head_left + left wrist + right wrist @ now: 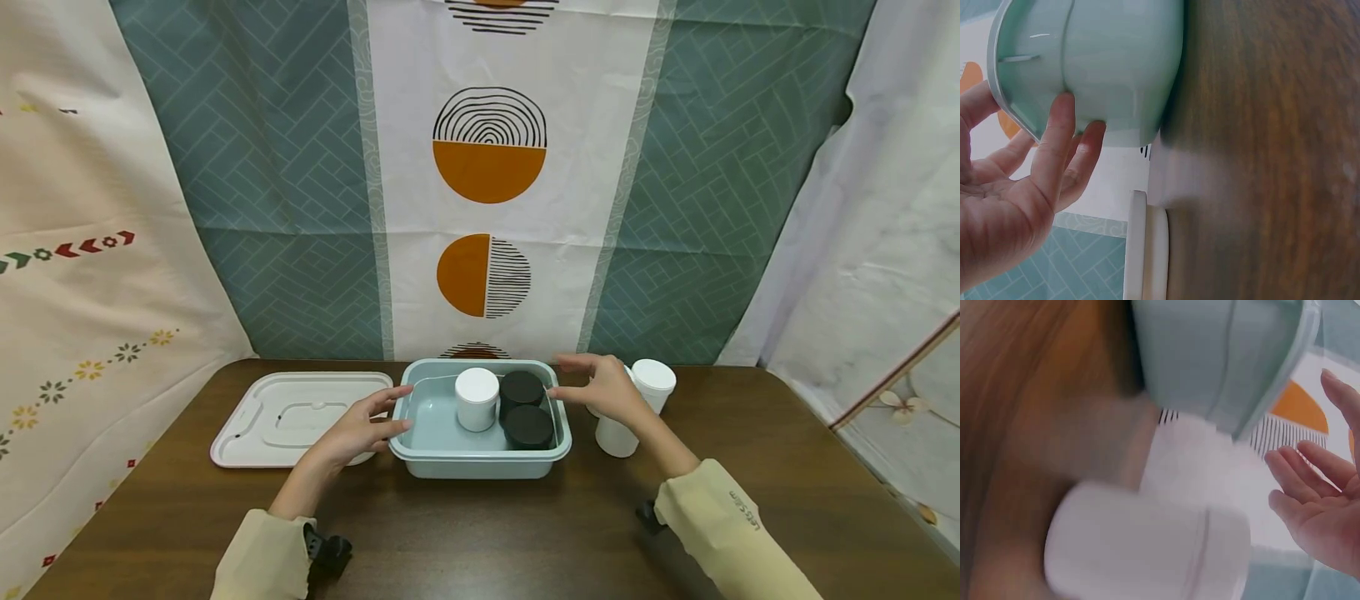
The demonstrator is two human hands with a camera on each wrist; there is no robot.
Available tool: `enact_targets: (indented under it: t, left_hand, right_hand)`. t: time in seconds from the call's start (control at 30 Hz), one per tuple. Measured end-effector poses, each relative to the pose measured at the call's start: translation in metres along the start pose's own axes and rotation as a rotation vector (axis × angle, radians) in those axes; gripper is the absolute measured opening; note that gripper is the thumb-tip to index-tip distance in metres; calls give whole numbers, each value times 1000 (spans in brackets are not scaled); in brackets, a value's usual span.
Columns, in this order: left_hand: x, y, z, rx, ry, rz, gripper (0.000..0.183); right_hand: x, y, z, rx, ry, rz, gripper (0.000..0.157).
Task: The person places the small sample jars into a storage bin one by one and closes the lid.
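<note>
A light blue plastic bin stands on the table, holding a white lidded jar and two black round-topped jars. At its left side, my left hand touches the outer wall, fingers spread and only slightly bent; the left wrist view shows fingertips against the wall below the rim. Across from it, my right hand hovers by the right rim, thumb and fingers apart. In the right wrist view that hand holds nothing and stands off the bin.
White jars stand just right of the bin, partly hidden behind my right hand; one jar looms close in the right wrist view. A white lid lies flat on the left. Patterned cloth hangs behind the brown table.
</note>
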State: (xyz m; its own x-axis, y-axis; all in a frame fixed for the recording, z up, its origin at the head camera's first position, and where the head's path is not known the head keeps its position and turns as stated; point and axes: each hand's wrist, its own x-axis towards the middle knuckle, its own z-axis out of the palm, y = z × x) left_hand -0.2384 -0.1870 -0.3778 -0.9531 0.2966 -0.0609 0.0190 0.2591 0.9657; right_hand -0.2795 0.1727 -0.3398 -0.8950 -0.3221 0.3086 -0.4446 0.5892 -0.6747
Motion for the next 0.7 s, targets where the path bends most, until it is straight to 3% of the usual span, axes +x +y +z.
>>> enact_targets:
  t: [0.17,0.33,0.7]
  left_hand:
    - [0,0,0,-4,-2,-1,62]
    - [0,-1,0,2,1,-2,63]
    - [0,-1,0,3,2,1,62]
  right_hand:
    - [-16,12,-24,35,12,40,57]
    - [-29,21,-40,-5,34,87,59]
    - [-50,35,-53,-49,59,132,57]
